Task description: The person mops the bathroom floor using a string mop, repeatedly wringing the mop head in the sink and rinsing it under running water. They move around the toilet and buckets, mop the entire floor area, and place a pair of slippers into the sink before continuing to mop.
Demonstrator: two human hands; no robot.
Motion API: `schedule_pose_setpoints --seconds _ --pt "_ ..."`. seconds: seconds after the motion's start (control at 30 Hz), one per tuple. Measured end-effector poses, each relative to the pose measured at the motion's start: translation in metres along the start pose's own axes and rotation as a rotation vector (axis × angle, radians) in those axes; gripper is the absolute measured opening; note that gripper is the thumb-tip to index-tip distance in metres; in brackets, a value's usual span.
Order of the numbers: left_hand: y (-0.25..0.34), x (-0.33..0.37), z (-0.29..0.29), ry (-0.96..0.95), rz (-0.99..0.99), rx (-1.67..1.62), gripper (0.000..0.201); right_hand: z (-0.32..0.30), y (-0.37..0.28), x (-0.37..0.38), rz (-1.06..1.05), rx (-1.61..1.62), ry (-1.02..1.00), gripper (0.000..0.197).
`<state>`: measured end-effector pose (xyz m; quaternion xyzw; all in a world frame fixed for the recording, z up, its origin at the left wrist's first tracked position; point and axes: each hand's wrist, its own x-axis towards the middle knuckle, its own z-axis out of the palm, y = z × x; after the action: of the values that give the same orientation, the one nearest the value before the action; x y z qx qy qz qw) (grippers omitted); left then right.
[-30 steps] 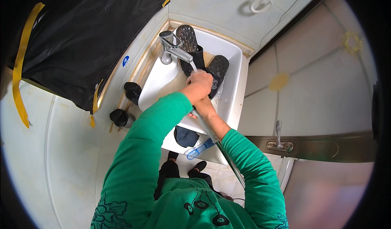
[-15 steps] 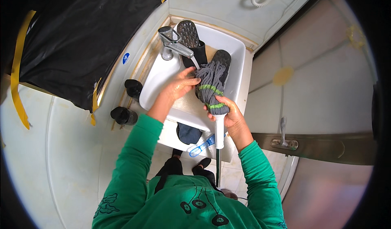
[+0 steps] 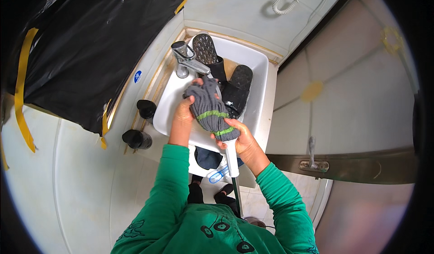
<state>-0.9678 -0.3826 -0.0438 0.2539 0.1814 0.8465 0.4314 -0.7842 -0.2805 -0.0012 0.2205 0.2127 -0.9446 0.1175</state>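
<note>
A mop head of grey strands with green bands (image 3: 209, 105) is held over the white sink (image 3: 259, 82). Its white socket (image 3: 232, 157) and dark pole (image 3: 238, 197) slant down toward my body. My left hand (image 3: 184, 111) is wrapped round the strands under the chrome faucet (image 3: 193, 64); some of its fingers are hidden behind them. Lower down, my right hand (image 3: 244, 141) grips the mop just above the socket. Water appears to run from the spout onto the strands. Two black slippers lie in the sink, one (image 3: 204, 48) behind the spout, the other (image 3: 239, 84) right of the mop.
On the ledge left of the sink stand two dark containers, one (image 3: 146, 109) farther and one (image 3: 137, 139) nearer. A dark cloth (image 3: 207, 158) and a blue-handled brush (image 3: 218, 175) are at the sink's front. To the right is a door with a metal handle (image 3: 312, 153).
My left hand has gone from beside the strands to closing round them. The mop head has shifted left and nearer, tilting left and uncovering more of the right slipper.
</note>
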Motion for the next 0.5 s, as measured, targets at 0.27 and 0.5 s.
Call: schedule_pose_setpoints --seconds 0.27,0.5 --pt "0.029 0.008 0.021 0.302 -0.235 0.262 0.029 -0.001 0.001 0.006 -0.029 0.044 -0.072 0.05" --pt "0.042 -0.009 0.035 0.173 -0.281 0.49 0.03 0.008 0.013 -0.012 -0.008 0.025 -0.123 0.055"
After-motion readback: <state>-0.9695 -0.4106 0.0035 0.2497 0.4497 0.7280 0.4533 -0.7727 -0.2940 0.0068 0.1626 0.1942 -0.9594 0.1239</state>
